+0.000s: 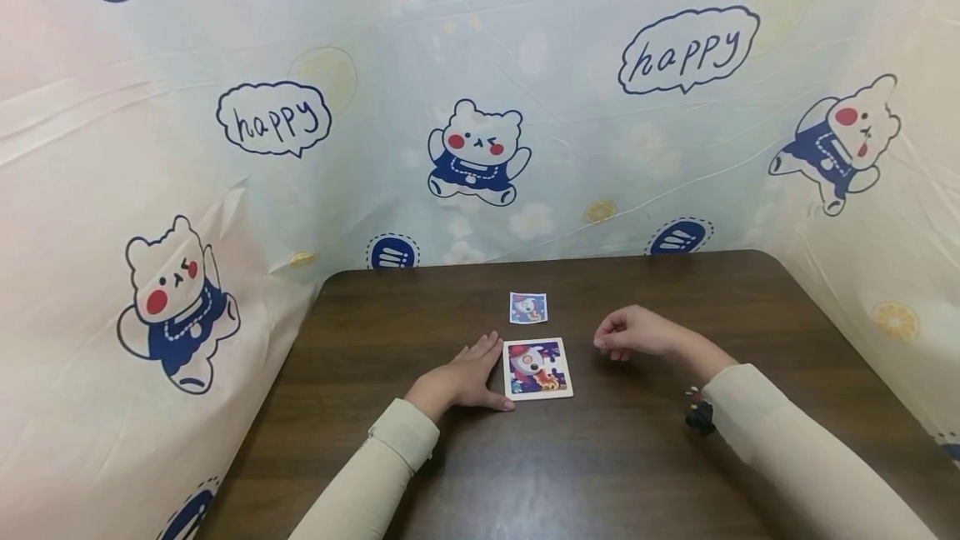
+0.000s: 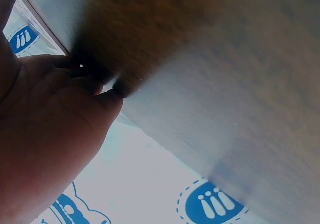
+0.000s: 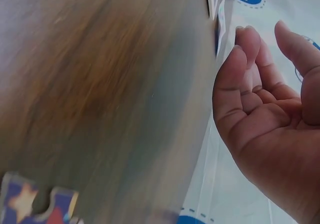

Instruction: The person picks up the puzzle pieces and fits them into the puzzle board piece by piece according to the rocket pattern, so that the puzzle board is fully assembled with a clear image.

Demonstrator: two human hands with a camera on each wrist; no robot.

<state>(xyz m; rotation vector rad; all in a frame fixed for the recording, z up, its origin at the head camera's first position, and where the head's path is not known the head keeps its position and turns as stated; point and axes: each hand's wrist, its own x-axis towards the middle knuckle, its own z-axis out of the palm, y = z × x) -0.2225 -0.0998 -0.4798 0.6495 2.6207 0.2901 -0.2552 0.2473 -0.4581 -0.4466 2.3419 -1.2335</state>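
Observation:
A small square jigsaw puzzle (image 1: 536,369) in a white frame lies on the table, its colourful picture broken by pale gaps at the right. My left hand (image 1: 467,377) rests beside its left side, fingers stretched along the edge and thumb at the lower left corner. To the right of the puzzle, my right hand (image 1: 637,332) hovers over the table, loosely bent and holding nothing. In the right wrist view its thumb stands apart from the fingers (image 3: 231,78). A loose jigsaw piece (image 3: 22,201) with a star lies at the lower left there.
Just behind the puzzle lies a small picture card (image 1: 528,308) with a similar design. A dark object (image 1: 700,415) sits by the right cuff. The brown wooden table (image 1: 420,298) is enclosed by a printed cloth (image 1: 375,148) at the back and sides.

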